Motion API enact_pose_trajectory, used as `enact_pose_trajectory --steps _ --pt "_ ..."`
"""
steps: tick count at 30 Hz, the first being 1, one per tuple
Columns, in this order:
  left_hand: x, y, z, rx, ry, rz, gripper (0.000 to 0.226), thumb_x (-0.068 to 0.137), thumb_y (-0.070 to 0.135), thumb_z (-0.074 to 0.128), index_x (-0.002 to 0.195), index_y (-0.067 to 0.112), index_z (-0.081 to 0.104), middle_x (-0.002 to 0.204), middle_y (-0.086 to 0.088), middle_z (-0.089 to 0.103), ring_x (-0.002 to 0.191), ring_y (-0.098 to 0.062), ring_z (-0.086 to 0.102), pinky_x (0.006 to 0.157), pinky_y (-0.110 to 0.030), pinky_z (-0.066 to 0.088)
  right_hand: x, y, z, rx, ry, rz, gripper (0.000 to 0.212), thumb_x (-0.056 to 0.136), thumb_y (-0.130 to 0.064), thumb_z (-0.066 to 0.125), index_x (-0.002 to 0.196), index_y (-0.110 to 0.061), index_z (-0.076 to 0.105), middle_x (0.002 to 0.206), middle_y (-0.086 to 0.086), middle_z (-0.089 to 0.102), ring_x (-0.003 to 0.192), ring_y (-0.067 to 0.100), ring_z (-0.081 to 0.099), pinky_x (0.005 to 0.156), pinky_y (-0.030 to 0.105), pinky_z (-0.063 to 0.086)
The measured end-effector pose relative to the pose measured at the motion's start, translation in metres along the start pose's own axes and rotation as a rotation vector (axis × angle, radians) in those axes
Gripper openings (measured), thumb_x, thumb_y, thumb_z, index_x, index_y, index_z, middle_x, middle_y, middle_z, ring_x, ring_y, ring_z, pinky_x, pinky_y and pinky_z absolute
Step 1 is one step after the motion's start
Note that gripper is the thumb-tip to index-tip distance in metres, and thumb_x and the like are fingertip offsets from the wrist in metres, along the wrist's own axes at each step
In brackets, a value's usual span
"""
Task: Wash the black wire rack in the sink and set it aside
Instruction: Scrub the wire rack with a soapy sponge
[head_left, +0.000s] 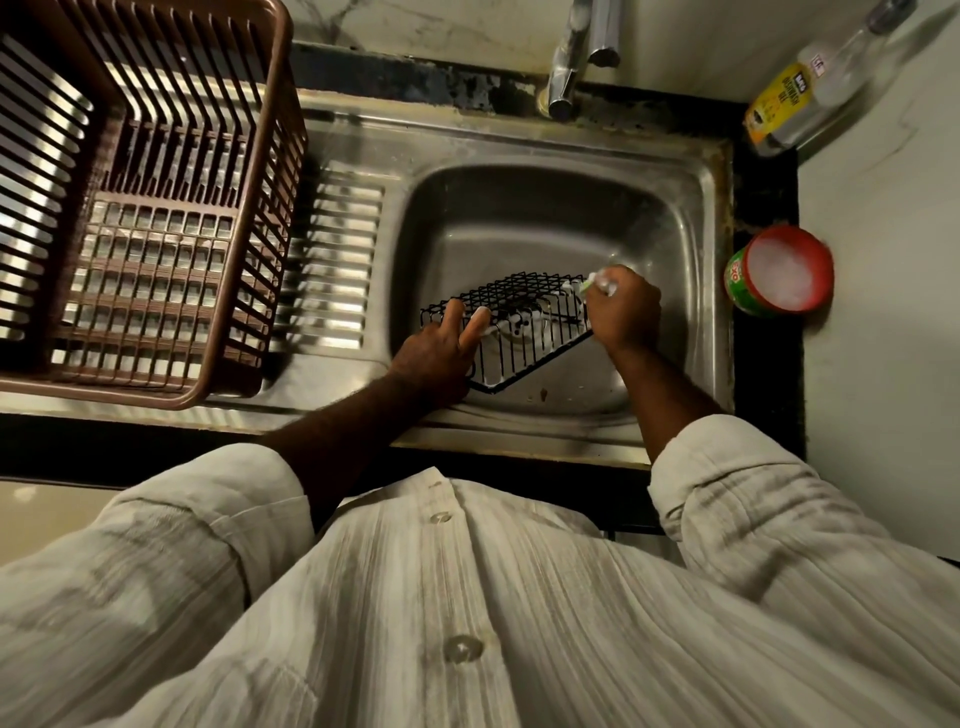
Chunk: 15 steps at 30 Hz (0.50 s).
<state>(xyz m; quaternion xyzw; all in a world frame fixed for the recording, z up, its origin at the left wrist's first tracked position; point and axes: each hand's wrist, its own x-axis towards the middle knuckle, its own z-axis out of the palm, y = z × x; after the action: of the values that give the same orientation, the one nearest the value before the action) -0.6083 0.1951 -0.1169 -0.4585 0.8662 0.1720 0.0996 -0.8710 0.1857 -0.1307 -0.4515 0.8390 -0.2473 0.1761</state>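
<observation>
Left hand grips the near-left edge of the black wire rack, tilted in the sink basin at frame centre. Right hand pinches a soapy scrubber at its far-right corner. Scrub along each wire; hold the rack firmly braced.

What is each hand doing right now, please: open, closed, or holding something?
Left hand: holding the black wire rack by its left edge, fingers on top.
Right hand: closed round a soapy green scrubber at the rack's right corner.
</observation>
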Motion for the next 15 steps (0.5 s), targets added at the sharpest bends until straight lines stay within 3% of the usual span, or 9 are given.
enact_pose_trajectory --steps 5,10,15 --pt "0.001 0.0 -0.001 0.021 -0.01 -0.002 0.103 0.073 0.029 0.079 0.145 0.018 0.006 0.139 -0.019 0.033 0.094 -0.037 0.062 0.06 -0.038 0.046 0.0 0.003 0.01 -0.018 -0.09 -0.045 0.027 0.09 -0.023 0.063 0.116 -0.022 0.072 0.112 0.002 0.074 0.102 0.025 0.07 0.086 0.033 0.058" --pt "0.002 0.0 0.0 0.02 -0.023 0.003 0.105 0.073 0.031 0.079 0.15 0.015 0.01 0.141 -0.022 0.032 0.093 -0.039 0.062 0.062 -0.039 0.049 -0.014 0.021 0.01 -0.119 -0.171 -0.005 0.024 0.09 -0.026 0.064 0.113 -0.025 0.073 0.109 0.005 0.074 0.098 0.03 0.069 0.082 0.032 0.054" --pt "0.002 -0.003 0.001 0.017 -0.022 0.032 0.106 0.073 0.028 0.079 0.143 0.02 0.0 0.141 -0.024 0.034 0.088 -0.04 0.062 0.059 -0.039 0.047 -0.013 0.039 0.007 -0.123 -0.29 0.005 0.02 0.09 -0.031 0.068 0.102 -0.018 0.077 0.102 0.006 0.076 0.094 0.028 0.07 0.079 0.027 0.05"
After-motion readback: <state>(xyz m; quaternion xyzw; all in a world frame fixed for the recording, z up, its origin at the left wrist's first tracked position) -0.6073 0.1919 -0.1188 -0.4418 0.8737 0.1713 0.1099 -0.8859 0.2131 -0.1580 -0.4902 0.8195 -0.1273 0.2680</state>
